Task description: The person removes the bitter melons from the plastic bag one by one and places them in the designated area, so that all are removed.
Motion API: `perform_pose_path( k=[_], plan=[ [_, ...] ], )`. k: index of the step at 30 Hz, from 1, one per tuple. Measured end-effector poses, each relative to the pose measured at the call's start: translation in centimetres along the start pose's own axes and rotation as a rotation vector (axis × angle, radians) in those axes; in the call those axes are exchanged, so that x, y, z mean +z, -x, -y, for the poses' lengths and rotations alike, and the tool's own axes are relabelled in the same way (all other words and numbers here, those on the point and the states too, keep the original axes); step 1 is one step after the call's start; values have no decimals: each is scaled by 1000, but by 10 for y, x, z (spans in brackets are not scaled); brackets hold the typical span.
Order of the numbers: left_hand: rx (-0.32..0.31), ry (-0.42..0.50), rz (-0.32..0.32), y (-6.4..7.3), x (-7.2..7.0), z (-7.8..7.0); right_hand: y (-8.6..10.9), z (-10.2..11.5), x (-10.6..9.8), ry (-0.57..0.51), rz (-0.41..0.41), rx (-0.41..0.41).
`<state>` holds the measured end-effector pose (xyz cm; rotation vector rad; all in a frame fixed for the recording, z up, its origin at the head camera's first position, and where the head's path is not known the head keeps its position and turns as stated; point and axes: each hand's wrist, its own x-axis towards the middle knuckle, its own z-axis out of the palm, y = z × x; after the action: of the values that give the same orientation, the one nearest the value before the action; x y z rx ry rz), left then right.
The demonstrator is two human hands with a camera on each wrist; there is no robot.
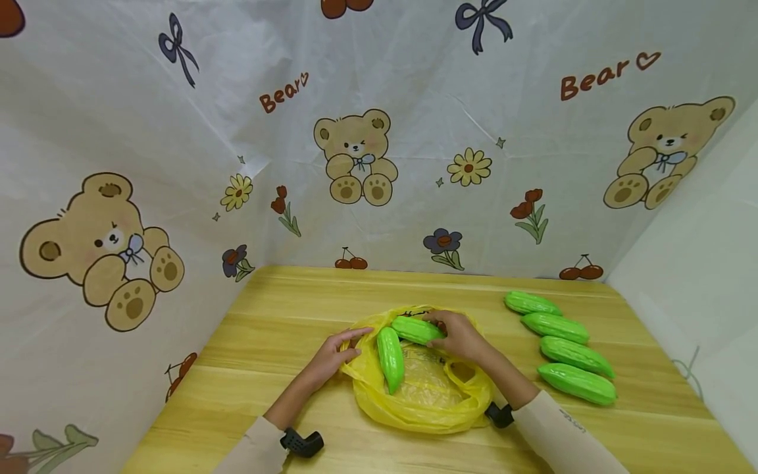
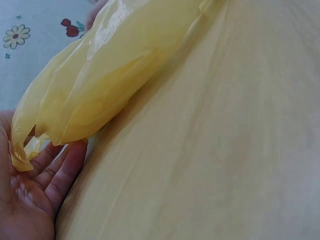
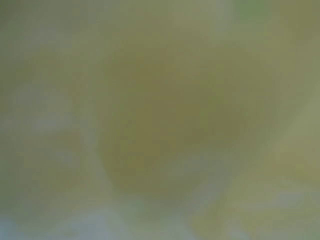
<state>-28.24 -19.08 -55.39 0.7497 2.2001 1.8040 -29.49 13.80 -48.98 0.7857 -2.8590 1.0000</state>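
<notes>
A yellow plastic bag (image 1: 414,421) lies on the table with its mouth spread wide. Two bright green, ridged bitter melons are at it: one (image 1: 390,361) lies slanted along the left inside, the other (image 1: 414,330) crosses near the far rim. My right hand (image 1: 460,337) holds the right end of the far bitter melon between thumb and fingers. At the bag's left rim my left hand (image 1: 333,359) touches the plastic, fingers loosely extended. In the left wrist view, the left hand's fingers (image 2: 65,172) reach under the bag's edge (image 2: 95,95). The right wrist view is a yellowish blur.
Several more bitter melons (image 1: 574,355) lie in a slanting row on the right of the wooden table (image 1: 284,309). A bear-printed cloth (image 1: 414,230) hangs behind and at the left. A thin pale cord (image 1: 689,368) shows by the right wall.
</notes>
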Motion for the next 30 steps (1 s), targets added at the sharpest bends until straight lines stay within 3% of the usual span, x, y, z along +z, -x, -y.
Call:
perform_pose_path(
  k=[18,24,30],
  plan=[
    [-3,-2,-9,0,0,-1,24,11,-15,-82,-66,-30],
    [-9,-18,-1,1,0,0,35,17,-24,-115,-81,-3],
    [-11,-12,-1,0,0,0,44,22,-35,-87,-114,-6]
  ],
)
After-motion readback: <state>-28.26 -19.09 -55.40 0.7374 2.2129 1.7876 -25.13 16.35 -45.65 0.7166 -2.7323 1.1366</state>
